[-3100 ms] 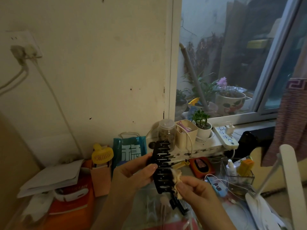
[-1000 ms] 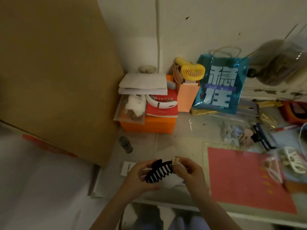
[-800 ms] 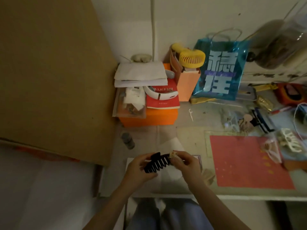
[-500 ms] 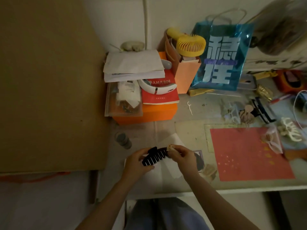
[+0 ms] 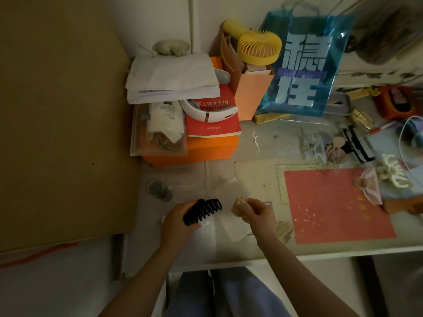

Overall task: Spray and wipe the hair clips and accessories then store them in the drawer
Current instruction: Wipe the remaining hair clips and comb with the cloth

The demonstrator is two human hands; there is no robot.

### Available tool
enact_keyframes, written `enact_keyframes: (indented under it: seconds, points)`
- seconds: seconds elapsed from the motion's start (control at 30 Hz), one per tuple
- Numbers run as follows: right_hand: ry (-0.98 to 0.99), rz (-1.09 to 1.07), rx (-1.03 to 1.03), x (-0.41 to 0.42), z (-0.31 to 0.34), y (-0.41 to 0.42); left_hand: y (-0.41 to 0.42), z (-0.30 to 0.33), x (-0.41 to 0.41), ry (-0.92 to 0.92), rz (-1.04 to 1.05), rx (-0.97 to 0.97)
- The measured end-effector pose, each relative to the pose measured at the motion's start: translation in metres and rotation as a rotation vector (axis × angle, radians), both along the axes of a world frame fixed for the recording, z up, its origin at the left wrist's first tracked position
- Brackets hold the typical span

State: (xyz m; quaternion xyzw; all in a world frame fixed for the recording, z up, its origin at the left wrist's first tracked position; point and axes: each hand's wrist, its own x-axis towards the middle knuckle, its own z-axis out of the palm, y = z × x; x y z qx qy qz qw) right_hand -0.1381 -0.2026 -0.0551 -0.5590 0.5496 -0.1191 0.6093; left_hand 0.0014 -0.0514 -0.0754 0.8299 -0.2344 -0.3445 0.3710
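Just right of the left hand (image 5: pixel 177 221) gripping the clip (image 5: pixel 202 211), the right hand (image 5: pixel 256 212) pinches a cloth (image 5: pixel 238 205); the smooth clip may slip and fall.

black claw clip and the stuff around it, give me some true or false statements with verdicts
1. The left hand holds the black claw clip. True.
2. The right hand pinches a small beige wipe. True.
3. The wipe is pressed against the clip. False: there is a gap between them, with white paper showing through it.
4. The yellow handheld fan lies flat on the red mat. False: it sticks out of the orange paper bag by the wall.
5. A white claw clip lies at the desk's right side. True.
6. The blue bag stands left of the orange box. False: it stands to its right.
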Motion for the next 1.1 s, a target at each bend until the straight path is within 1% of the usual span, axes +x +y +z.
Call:
enact_keyframes:
  seconds: [0.2, 0.33, 0.43, 0.57, 0.63, 0.73, 0.83, 0.9, 1.0, 1.1]
  points:
    - [-0.023, -0.001, 0.029, -0.015, 0.004, -0.004, 0.002, 0.0, -0.006, -0.034, 0.026, -0.028]
    - [-0.026, -0.012, 0.037, -0.03, 0.012, -0.005, 0.011, -0.001, -0.014, -0.058, 0.032, 0.076]
    - [-0.053, -0.04, 0.036, -0.043, 0.021, -0.006, 0.013, 0.006, -0.019, -0.169, 0.019, 0.132]
    - [-0.087, -0.114, 0.016, -0.063, 0.033, -0.008, -0.004, 0.023, -0.026, -0.212, 0.033, 0.023]
    - [-0.115, -0.141, 0.008, -0.073, 0.042, -0.01, -0.02, 0.031, -0.03, -0.212, -0.014, -0.016]
    - [-0.13, -0.163, -0.028, -0.089, 0.054, -0.018, -0.048, 0.042, -0.037, -0.192, -0.164, -0.071]
    - [-0.11, -0.198, -0.041, -0.112, 0.057, -0.029, -0.075, 0.051, -0.053, -0.248, -0.279, -0.052]
    - [-0.127, -0.219, -0.047, -0.128, 0.06, -0.041, -0.095, 0.056, -0.065, -0.26, -0.316, -0.068]
    - [-0.133, -0.253, -0.083, -0.15, 0.059, -0.066, -0.13, 0.058, -0.08, -0.345, -0.394, -0.068]
    - [-0.109, -0.238, -0.108, -0.173, 0.054, -0.102, -0.168, 0.058, -0.098, -0.39, -0.392, -0.04]
